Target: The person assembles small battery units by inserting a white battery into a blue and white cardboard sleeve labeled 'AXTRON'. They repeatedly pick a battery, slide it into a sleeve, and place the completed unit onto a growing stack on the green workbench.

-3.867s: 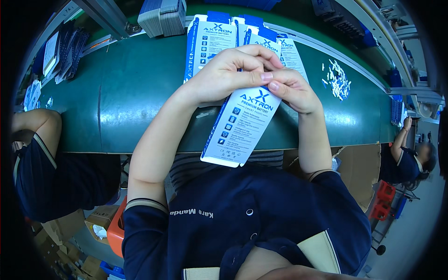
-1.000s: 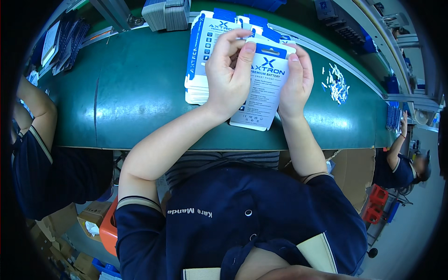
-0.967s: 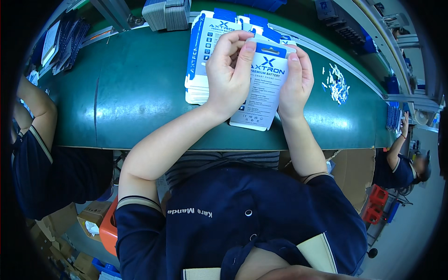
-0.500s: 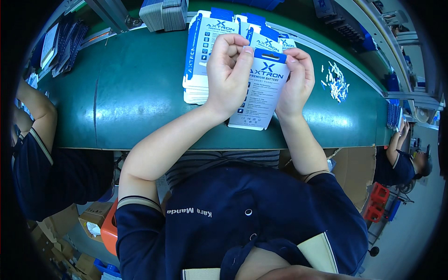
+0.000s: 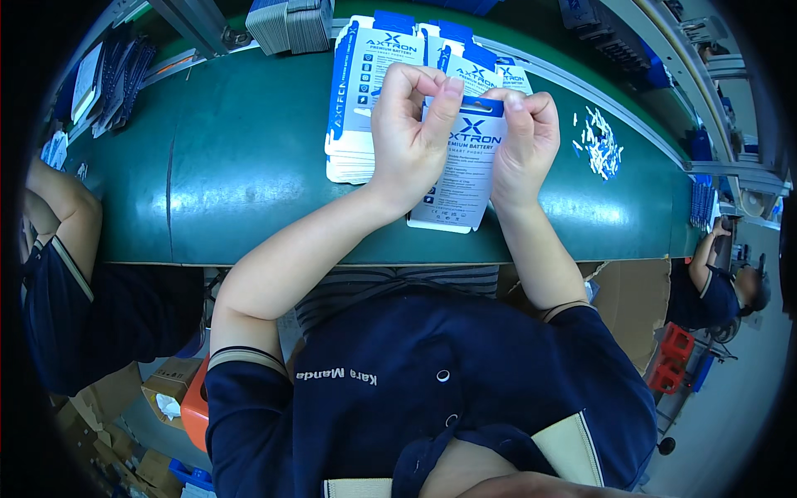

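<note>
Green table (image 5: 232, 183) is carrying a box stack (image 5: 359, 91); I'm pinching one flat box (image 5: 461, 170) upright, left hand (image 5: 411, 133) and right hand (image 5: 523, 141) closed on its top flap to steady it.

The green table (image 5: 232, 191) lies open along its left half; stacked flat cartons (image 5: 361, 91) crowd the far middle, white scraps (image 5: 599, 141) the right end.

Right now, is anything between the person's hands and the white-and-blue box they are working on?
Nothing visible: the left hand and right hand both already pinch the top edge of the white-and-blue box, above the green table.
</note>
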Demonstrator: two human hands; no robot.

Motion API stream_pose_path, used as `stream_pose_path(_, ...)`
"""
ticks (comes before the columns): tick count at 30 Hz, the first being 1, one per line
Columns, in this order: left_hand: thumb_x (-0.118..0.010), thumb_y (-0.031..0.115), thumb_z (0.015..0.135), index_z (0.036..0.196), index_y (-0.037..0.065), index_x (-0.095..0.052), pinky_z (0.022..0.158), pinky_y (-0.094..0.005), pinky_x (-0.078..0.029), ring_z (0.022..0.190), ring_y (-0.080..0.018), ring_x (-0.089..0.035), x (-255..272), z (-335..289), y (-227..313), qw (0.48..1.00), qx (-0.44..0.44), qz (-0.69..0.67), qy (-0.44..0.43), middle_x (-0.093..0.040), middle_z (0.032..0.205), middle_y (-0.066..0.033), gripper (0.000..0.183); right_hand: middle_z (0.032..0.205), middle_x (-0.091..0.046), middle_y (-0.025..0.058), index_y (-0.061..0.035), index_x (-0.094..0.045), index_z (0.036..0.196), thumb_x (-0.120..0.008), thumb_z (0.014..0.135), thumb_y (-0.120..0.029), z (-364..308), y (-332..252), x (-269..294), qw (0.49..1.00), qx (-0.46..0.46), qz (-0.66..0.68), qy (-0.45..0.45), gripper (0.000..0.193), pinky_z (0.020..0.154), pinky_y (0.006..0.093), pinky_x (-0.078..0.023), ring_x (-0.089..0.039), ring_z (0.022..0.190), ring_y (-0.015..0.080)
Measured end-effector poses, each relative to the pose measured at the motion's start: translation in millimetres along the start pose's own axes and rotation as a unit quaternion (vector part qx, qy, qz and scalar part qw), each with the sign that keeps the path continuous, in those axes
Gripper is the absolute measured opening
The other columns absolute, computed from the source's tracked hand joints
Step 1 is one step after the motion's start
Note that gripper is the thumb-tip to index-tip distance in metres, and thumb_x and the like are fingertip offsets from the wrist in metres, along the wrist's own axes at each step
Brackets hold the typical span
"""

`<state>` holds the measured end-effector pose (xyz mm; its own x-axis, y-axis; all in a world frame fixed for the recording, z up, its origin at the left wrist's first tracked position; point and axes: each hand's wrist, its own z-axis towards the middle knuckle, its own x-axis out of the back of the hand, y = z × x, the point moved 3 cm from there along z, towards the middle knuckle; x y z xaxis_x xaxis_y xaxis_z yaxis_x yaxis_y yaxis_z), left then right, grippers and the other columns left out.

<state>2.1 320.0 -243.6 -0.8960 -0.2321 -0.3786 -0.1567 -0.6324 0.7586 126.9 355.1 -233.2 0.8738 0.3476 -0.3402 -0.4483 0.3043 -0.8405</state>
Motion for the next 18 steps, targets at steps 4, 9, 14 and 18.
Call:
stream_pose_path(4,-0.055,0.014,0.099,0.092,0.005,-0.043,0.063,-0.0202,-0.039,0.072,-0.0047,-0.046,-0.6,0.1,7.6,1.000,0.011,-0.004,0.008,-0.053,0.088,-0.0034,0.017,0.090,-0.068,0.0133,-0.0065,-0.046,0.086,-0.060,0.097,-0.025,1.7,0.5,0.6,0.999,0.024,-0.031,0.002,0.026,0.073,0.0237,-0.050,-0.060,0.077,0.0105)
stream_pose_path(9,-0.049,0.010,0.098,0.089,0.003,-0.047,0.074,-0.0233,-0.041,0.080,-0.0082,-0.048,6.4,-1.1,7.6,0.998,0.054,-0.039,0.011,-0.055,0.088,-0.0055,0.011,0.091,-0.068,0.0127,-0.0064,-0.045,0.089,-0.063,0.095,-0.026,0.2,3.0,5.7,0.999,0.028,-0.021,0.001,0.027,0.077,0.0235,-0.049,-0.061,0.080,0.0099)
stream_pose_path(14,-0.045,0.001,0.092,0.092,0.001,-0.050,0.081,-0.0263,-0.040,0.086,-0.0104,-0.049,7.3,1.3,13.3,0.993,0.077,-0.087,0.000,-0.057,0.090,-0.0079,0.005,0.090,-0.069,0.0141,-0.0060,-0.045,0.087,-0.062,0.094,-0.029,0.1,2.0,5.0,0.999,0.037,-0.023,0.007,0.029,0.074,0.0236,-0.050,-0.063,0.078,0.0109)
stream_pose_path(18,-0.046,0.000,0.091,0.093,0.001,-0.050,0.077,-0.0243,-0.041,0.083,-0.0087,-0.050,4.9,0.6,12.8,0.993,0.100,-0.064,0.004,-0.057,0.092,-0.0081,0.004,0.089,-0.069,0.0155,-0.0059,-0.045,0.085,-0.062,0.094,-0.029,-1.1,0.4,0.1,1.000,0.021,0.004,0.015,0.030,0.072,0.0248,-0.052,-0.065,0.078,0.0123)
